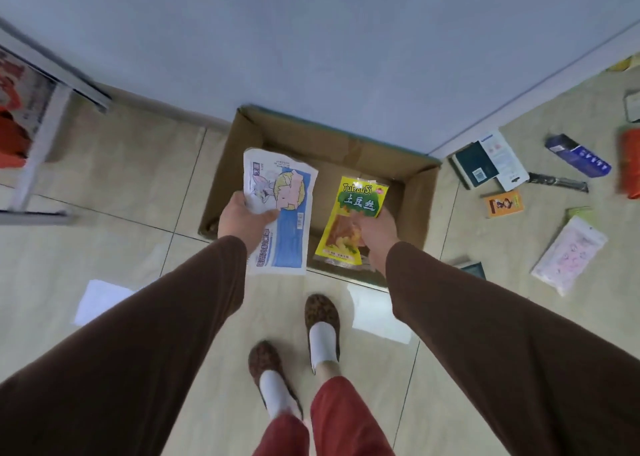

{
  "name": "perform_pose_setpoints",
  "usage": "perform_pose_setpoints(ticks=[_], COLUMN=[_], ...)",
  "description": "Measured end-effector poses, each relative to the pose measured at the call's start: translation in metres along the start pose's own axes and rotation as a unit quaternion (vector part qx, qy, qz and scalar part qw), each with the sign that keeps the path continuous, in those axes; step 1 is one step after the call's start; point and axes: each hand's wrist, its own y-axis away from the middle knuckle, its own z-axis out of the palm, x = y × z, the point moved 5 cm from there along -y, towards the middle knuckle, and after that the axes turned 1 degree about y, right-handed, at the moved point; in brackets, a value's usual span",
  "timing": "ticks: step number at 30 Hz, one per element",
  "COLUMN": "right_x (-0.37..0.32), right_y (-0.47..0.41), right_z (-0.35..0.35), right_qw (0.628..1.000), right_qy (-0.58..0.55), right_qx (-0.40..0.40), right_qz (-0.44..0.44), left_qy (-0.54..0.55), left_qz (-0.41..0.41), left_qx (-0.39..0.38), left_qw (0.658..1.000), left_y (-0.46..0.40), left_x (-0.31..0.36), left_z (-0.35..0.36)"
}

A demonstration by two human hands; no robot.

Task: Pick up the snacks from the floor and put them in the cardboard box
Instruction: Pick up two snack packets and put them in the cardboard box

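Note:
An open cardboard box [420, 192] stands on the tiled floor against the wall, straight ahead of my feet. My left hand [242, 218] grips a white and blue cartoon-printed packet [282, 227] over the box's left front corner. My right hand [375, 234] holds a yellow and green snack packet [349, 220] above the inside of the box. Both packets hang in the air, and what I can see of the box's bottom is bare.
More items lie on the floor to the right: a dark book with a white card [485, 166], a blue packet [576, 156], an orange packet [504, 204], a pink and white pouch [568, 254] and a red pack [630, 168]. A metal rack [38, 140] stands at left.

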Motion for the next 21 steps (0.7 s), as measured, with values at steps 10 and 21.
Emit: perform_pose_setpoints(ticks=[10, 21], right_x=[-0.015, 0.007], right_y=[-0.01, 0.102], right_z=[-0.009, -0.083], right_qw=[0.991, 0.928], right_qy=[0.097, 0.321], right_qx=[0.079, 0.077], right_qz=[-0.055, -0.171], left_qy=[-0.2, -0.362], left_qz=[0.097, 0.309], left_qx=[-0.025, -0.13], left_qw=[0.975, 0.87], left_y=[-0.048, 0.069], left_x=[0.023, 0.07], left_z=[0.006, 0.032])
